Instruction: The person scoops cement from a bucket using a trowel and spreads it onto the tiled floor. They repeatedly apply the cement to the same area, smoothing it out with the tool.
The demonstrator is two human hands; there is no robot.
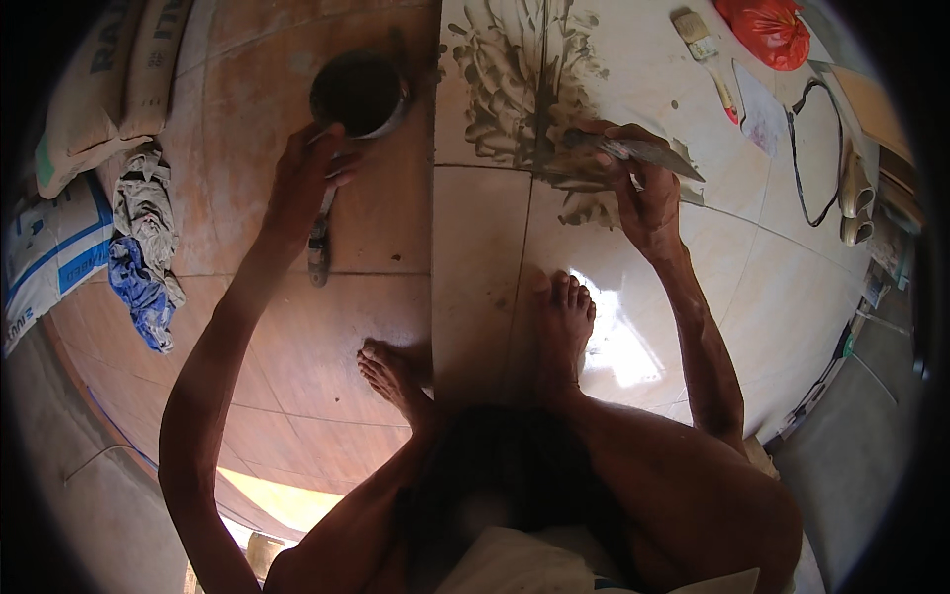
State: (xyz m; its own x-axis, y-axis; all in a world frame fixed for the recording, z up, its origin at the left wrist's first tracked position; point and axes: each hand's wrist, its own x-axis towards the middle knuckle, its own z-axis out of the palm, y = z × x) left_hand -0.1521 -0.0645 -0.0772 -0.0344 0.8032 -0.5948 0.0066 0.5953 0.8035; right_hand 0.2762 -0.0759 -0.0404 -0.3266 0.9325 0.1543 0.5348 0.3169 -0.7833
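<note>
My left hand (309,180) is at the near rim of a round dark bowl (358,94) on the brownish tiles, its fingers apart. One fingertip overlaps the rim; whether it touches is hard to tell. Just below that hand lies a tool with a dark handle (318,252), its upper part hidden by the fingers. My right hand (645,193) grips a trowel (661,156), whose grey pointed blade angles right. Beneath and beyond it, grey-brown paste (495,89) is smeared across the joints of the pale tiles.
At the far right lie a paintbrush (698,45), a red plastic bag (767,32) and a black cord loop (800,158). Full sacks (114,79) and crumpled cloth (144,208) stand left. My bare feet straddle the edge between brown and pale tiles.
</note>
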